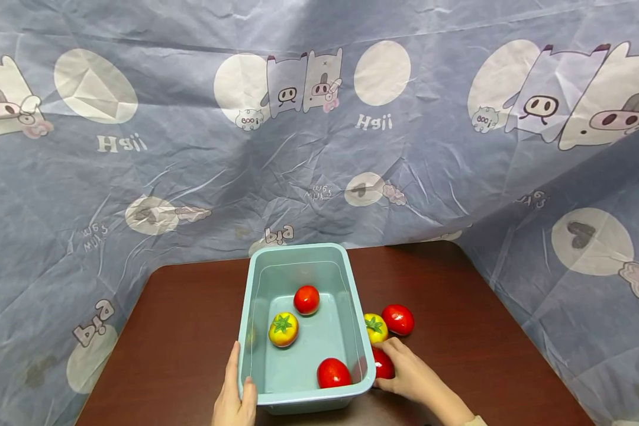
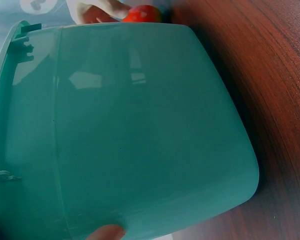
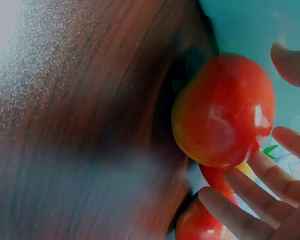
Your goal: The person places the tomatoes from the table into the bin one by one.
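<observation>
A light blue-green plastic bin (image 1: 298, 399) stands on the table. My left hand (image 1: 235, 395) holds its near left corner, thumb at the rim and fingers along the outer side. Inside lie a red tomato (image 1: 306, 300) towards the back, a yellow-red tomato (image 1: 283, 329) with green leaves, and another red tomato (image 1: 333, 374) near the front. Just right of the bin, my right hand (image 1: 404, 370) reaches around a red tomato (image 3: 222, 110), fingers spread and thumb apart from it. Beyond that hand are a yellow tomato (image 1: 375, 328) and a further red tomato (image 1: 397, 319).
The dark brown wooden table (image 1: 191, 319) extends to both sides of the bin. A wrinkled blue-grey cloth (image 1: 298, 154) with cartoon pigs hangs behind the table and along its sides.
</observation>
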`<state>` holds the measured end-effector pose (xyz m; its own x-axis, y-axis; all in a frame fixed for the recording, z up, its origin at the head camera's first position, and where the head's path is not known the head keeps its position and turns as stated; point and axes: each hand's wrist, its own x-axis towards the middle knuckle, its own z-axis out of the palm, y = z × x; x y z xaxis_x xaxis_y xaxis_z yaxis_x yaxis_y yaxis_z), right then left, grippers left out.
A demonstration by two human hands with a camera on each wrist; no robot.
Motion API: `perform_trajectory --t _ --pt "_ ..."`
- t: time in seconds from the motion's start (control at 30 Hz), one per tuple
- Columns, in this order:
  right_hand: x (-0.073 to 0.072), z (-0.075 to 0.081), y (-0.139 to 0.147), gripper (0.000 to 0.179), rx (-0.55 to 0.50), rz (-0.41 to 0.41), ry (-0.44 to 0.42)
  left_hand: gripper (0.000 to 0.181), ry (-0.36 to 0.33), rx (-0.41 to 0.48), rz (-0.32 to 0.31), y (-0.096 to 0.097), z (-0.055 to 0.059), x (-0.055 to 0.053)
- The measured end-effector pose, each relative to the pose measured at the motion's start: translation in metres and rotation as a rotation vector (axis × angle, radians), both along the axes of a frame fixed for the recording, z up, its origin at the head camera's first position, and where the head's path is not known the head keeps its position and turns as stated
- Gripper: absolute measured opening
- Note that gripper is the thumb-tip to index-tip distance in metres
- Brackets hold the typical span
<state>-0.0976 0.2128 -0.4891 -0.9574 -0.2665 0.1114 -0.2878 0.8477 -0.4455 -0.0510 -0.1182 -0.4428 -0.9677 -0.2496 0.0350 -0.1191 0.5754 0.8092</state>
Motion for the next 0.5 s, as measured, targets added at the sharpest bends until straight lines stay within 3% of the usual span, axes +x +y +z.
perform_trajectory --t 0.27,0.5 --pt "0.003 -0.007 -0.003 0.064 0.015 0.036 -0.015 0.067 -0.026 -0.007 0.011 0.000 0.000 0.000" --pt "0.004 -0.012 -0.008 0.066 0.020 0.040 -0.001 0.067 0.004 -0.017 0.015 0.001 0.000 0.001"
